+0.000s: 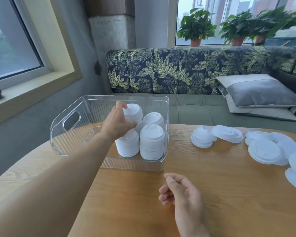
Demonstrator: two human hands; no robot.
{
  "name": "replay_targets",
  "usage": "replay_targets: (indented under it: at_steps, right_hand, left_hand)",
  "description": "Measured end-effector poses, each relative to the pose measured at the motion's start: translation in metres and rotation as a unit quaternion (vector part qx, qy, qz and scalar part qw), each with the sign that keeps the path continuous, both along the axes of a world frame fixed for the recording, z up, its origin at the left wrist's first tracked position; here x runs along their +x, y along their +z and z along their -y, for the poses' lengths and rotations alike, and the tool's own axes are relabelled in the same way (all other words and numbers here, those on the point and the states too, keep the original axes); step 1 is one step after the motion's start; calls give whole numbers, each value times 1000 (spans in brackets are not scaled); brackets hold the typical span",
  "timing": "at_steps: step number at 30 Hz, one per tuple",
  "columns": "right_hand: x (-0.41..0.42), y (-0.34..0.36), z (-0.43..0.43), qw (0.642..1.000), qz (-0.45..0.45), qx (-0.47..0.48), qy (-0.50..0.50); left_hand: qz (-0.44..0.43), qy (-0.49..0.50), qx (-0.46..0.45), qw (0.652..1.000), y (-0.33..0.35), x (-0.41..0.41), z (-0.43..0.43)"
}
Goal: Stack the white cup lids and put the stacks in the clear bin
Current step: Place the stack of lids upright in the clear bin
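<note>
The clear bin [70, 120] stands on the wooden table, left of centre. Inside it are several stacks of white lids: a front right stack [152, 142], a front left stack [127, 144], a back right stack [153, 118] and a back left stack [134, 111]. My left hand [117, 122] reaches into the bin and grips the back left stack from the side. My right hand [179, 190] hovers over the table in front of the bin, fingers loosely curled, holding nothing. Loose white lids [266, 151] lie scattered on the table at the right, with a small pile [202, 137] nearer the bin.
A leaf-patterned bench [178, 72] with a grey cushion [260, 93] runs behind the table. Potted plants [196, 26] stand on the window sill beyond. The table's rounded edge [20, 166] curves at the left.
</note>
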State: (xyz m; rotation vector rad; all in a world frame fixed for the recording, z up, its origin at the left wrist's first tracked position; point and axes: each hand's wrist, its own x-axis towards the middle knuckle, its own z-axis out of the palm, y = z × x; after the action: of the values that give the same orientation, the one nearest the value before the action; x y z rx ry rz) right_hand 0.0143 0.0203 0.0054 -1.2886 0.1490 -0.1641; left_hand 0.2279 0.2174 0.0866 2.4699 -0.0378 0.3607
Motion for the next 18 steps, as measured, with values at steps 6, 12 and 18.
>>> replay_targets:
  at_steps: [6, 12, 18]
  right_hand:
    - [17, -5, -3, 1000, 4, -10, -15]
    - [20, -10, -5, 1000, 7, 4, -22]
    - [19, -9, -6, 999, 7, 8, -36]
  left_hand:
    - [-35, 5, -9, 999, -11, 9, 3]
    - [-39, 4, -16, 999, -15, 9, 0]
    - [61, 49, -80, 994, -4, -4, 10]
